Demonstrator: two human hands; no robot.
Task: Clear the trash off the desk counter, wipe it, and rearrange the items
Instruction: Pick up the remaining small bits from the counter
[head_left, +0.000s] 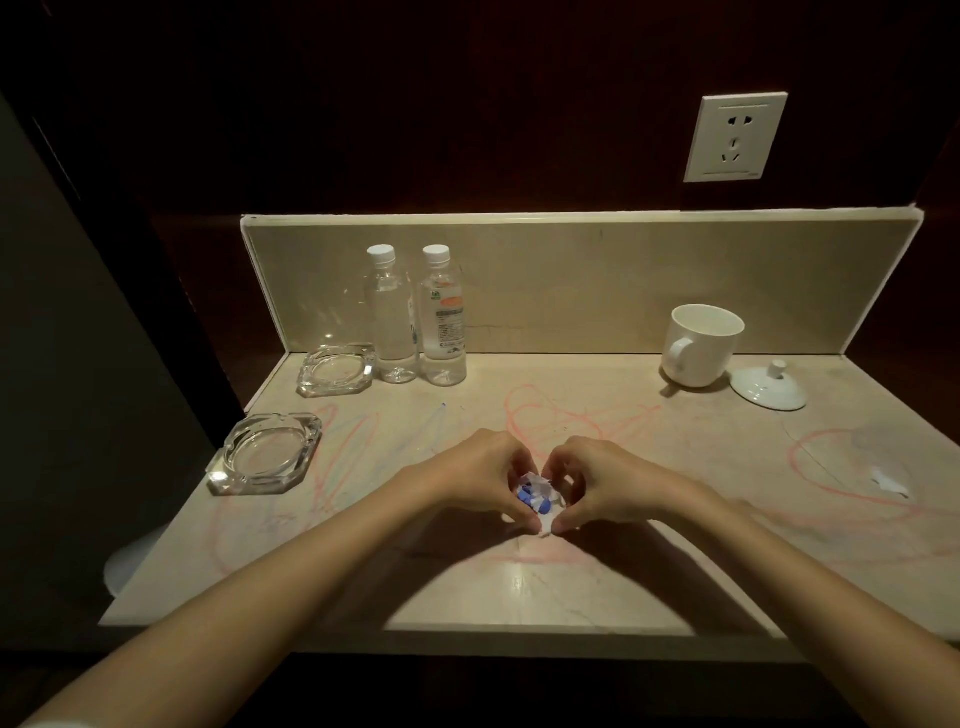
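A small heap of white and blue paper scraps (536, 496) lies on the beige marble counter (519, 587), near its middle. My left hand (480, 475) and my right hand (597, 480) cup it from either side, fingertips curled inward and touching the scraps. One more white scrap (889, 482) lies alone at the right. Red and blue scribbles (550, 415) mark the counter surface.
Two glass ashtrays sit at the left, one at the front (267, 453) and one behind it (336, 370). Two clear water bottles (415, 317) stand against the backsplash. A white mug (698, 345) and its lid (770, 385) rest at the back right. A wall socket (735, 137) hangs above.
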